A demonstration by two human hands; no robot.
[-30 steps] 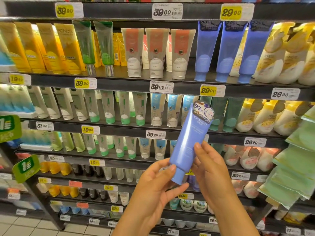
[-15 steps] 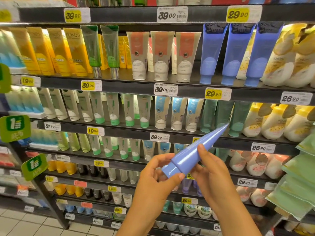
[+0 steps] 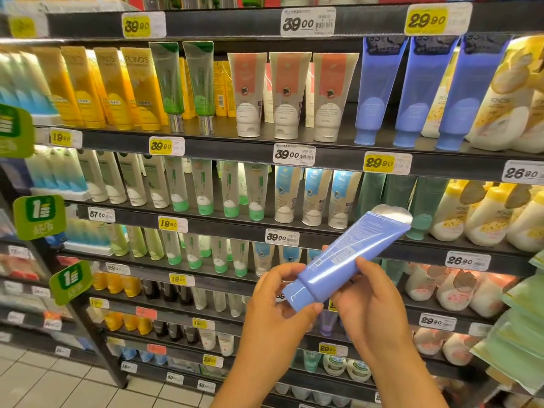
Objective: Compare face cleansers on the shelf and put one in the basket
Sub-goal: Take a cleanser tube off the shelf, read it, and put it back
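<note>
Blue tube (image 3: 350, 257) rotated, back print showing (glossy), both hands holding

both forearms come up from the bottom edge, hands raised side by side, near each other. left hand (image 3: 275, 312): fingers curled, thumb and fingertips pinching the cap end of the blue tube (image 3: 350, 257). right hand (image 3: 369, 301): back toward camera, thumb on top, fingers wrapped under the tube's lower body

Blue tube (image 3: 347, 260) glossy smooth plastic; green tubes' caps (image 3: 176, 122) shiny metal; shelf edge (image 3: 235, 147) matt.
</note>
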